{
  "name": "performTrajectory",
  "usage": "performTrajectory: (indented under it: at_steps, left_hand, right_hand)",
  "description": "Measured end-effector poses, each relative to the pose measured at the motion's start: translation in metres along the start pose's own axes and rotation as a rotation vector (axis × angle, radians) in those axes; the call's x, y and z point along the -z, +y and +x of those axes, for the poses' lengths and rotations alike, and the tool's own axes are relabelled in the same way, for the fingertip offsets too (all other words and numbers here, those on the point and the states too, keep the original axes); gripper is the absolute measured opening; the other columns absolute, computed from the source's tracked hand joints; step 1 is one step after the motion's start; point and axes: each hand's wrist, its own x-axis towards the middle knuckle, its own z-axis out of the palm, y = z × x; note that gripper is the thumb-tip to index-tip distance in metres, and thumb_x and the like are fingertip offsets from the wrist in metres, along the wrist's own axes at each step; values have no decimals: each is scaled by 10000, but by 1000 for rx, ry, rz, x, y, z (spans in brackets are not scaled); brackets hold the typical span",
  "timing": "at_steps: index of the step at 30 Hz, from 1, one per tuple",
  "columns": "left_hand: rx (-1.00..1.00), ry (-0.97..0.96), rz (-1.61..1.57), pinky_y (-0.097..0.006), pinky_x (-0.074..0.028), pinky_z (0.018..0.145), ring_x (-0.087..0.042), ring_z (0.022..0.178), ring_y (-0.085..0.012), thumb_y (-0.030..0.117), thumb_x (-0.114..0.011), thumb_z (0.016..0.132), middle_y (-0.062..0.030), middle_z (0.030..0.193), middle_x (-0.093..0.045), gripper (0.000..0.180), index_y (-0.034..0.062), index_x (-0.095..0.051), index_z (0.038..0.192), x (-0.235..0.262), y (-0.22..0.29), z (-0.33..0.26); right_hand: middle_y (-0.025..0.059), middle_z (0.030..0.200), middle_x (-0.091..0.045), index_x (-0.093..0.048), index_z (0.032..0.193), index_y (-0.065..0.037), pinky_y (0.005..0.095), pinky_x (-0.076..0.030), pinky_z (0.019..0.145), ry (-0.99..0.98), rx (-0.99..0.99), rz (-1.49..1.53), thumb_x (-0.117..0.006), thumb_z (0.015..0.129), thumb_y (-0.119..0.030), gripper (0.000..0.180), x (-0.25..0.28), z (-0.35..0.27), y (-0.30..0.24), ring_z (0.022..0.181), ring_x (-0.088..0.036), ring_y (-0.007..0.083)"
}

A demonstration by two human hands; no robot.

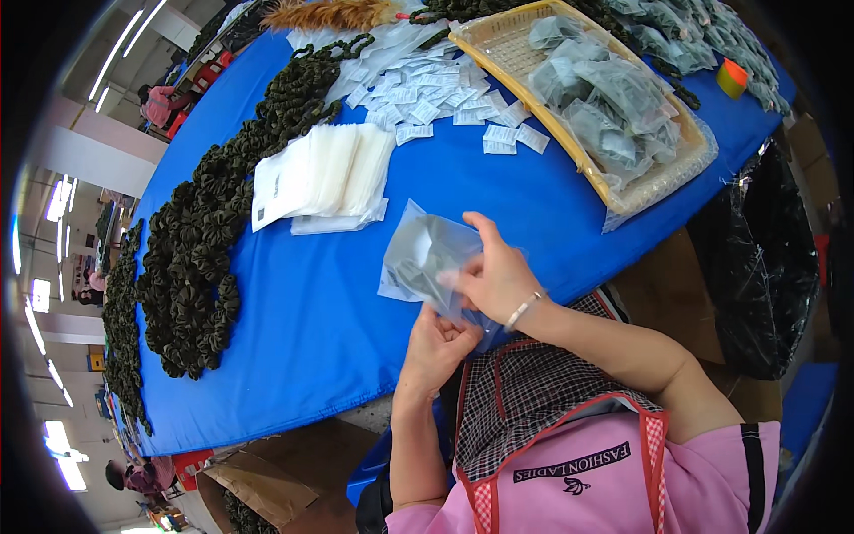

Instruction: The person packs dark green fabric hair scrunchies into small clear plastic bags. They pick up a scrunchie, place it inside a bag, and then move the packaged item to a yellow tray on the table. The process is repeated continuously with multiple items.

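Note:
Both my hands hold a clear plastic bag point(420, 254) with a dark green scrunchie inside, just above the near edge of the blue table point(320, 311). My right hand point(492, 276) grips the bag's open end from the right, thumb on top, a bracelet on its wrist. My left hand point(440, 345) pinches the bag's lower end from below. A fanned stack of empty clear bags point(322, 175) lies just beyond. Loose dark green scrunchies point(200, 258) run in a long band along the table's left side.
A yellow woven tray point(543, 125) at the back right holds several bagged scrunchies. Small white packets point(427, 98) are scattered behind the bag stack. An orange tape roll point(732, 78) sits far right. A black bag-lined bin point(756, 267) stands right of the table, cardboard boxes below.

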Motion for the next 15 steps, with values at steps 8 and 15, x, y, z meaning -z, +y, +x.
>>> performTrajectory:
  at_steps: [8,15]
  left_hand:
    - [-170,478,585,-315,-467,588,-614,638,-201,111,-656,813,-126,749,-622,587,-129,-328,1237,8,0,-3]
    - [-120,730,676,-354,-459,563,-617,591,-229,186,-609,865,-122,677,-636,228,-32,-563,909,8,-2,4]
  right_hand:
    - [116,762,-639,-546,1072,-82,418,-457,532,185,494,-504,-683,774,-191,346,8,3,8,657,-629,309]
    - [106,658,-618,-503,887,-76,446,-431,444,179,265,-487,-604,839,-191,160,22,-1,16,529,-603,326]
